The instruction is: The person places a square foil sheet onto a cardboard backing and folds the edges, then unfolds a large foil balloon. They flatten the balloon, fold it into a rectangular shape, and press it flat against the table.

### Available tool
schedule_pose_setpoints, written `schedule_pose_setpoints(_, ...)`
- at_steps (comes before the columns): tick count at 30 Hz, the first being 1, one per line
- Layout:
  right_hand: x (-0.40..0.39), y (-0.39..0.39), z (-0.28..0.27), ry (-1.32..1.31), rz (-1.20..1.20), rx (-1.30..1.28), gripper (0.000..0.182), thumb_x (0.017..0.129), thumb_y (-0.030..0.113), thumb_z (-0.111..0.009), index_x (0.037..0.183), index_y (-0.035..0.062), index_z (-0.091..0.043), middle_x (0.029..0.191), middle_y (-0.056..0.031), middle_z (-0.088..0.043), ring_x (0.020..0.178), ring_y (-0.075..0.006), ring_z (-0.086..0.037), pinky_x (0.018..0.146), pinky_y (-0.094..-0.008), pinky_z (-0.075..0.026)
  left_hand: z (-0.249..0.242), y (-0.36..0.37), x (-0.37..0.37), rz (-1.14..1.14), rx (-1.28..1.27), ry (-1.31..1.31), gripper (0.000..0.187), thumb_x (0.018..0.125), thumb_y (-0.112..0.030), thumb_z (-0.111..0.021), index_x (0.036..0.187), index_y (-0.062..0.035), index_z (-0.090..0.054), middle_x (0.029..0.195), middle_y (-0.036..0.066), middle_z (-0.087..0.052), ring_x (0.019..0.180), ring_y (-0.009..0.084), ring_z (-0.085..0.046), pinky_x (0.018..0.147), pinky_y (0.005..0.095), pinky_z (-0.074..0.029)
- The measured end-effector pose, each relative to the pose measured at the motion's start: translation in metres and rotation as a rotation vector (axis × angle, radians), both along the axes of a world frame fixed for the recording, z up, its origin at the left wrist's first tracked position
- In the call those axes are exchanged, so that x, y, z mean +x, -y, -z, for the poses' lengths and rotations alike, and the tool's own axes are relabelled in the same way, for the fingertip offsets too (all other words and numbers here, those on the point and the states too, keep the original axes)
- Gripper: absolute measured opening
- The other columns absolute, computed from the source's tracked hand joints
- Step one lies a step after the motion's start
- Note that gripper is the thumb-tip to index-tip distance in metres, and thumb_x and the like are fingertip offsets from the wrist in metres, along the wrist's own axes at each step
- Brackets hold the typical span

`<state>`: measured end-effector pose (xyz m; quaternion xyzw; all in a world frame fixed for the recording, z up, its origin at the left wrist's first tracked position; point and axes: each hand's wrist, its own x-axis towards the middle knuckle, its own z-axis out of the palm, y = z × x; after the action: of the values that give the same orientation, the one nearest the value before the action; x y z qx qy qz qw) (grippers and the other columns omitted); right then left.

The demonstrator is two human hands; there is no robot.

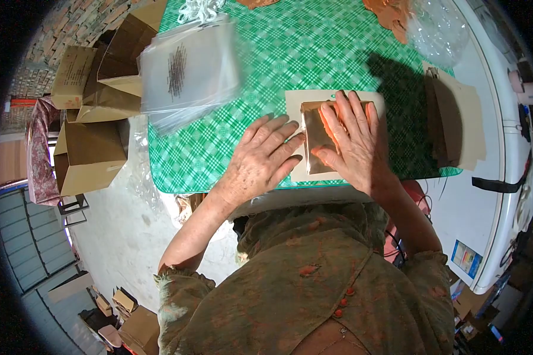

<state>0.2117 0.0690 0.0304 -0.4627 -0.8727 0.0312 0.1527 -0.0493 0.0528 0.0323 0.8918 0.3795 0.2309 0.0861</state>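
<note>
Green-checked and sunlit, the bench (266,71) carries coppery foil-like sheets (314,130) stacked on beige card (292,108) beside its near edge. Even, flat-palmed pressure should keep their edges aligned; the right hand (354,142) lies flat on them, fingers slightly spread, and the left hand (259,155), fingers loosely extended, sits at their left edge, contact unclear.

Bright light, hard shadows, fisheye distortion
</note>
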Motion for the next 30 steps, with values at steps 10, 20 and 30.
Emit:
schedule_pose_setpoints(10, -0.001, 0.0, -0.002, 0.009, -0.014, 0.051, 0.08, 0.088, 0.049, -0.074, 0.154, 0.0127, -0.047, 0.16, -0.0208, -0.04, 0.15, -0.043, -0.033, 0.119, -0.0614, -0.025, 0.0, -0.001, 0.002, -0.007, -0.014, -0.021, 0.044, 0.095, -0.033, -0.072, 0.133, -0.0113, -0.069, 0.143, 0.01, -0.059, 0.136, 0.0319, -0.053, 0.117, 0.0526, -0.04)
schedule_pose_setpoints(20, -0.002, 0.002, -0.002, 0.054, -0.016, 0.066, 0.079, 0.089, 0.053, -0.071, 0.155, 0.0169, -0.048, 0.162, -0.0189, -0.039, 0.151, -0.0415, -0.032, 0.118, -0.0624, -0.025, -0.007, -0.009, 0.002, 0.03, 0.008, -0.041, 0.04, 0.096, -0.035, -0.069, 0.129, -0.0115, -0.069, 0.148, 0.012, -0.054, 0.14, 0.0352, -0.047, 0.119, 0.0541, -0.037)
schedule_pose_setpoints(30, -0.003, 0.004, -0.001, 0.092, -0.033, -0.001, 0.077, 0.09, 0.051, -0.07, 0.156, 0.0181, -0.048, 0.166, -0.0164, -0.034, 0.156, -0.0405, -0.025, 0.118, -0.0725, -0.017, -0.004, -0.01, 0.002, 0.046, 0.048, -0.103, 0.045, 0.096, -0.039, -0.068, 0.134, -0.0144, -0.067, 0.149, 0.01, -0.052, 0.143, 0.0357, -0.042, 0.121, 0.0564, -0.034)
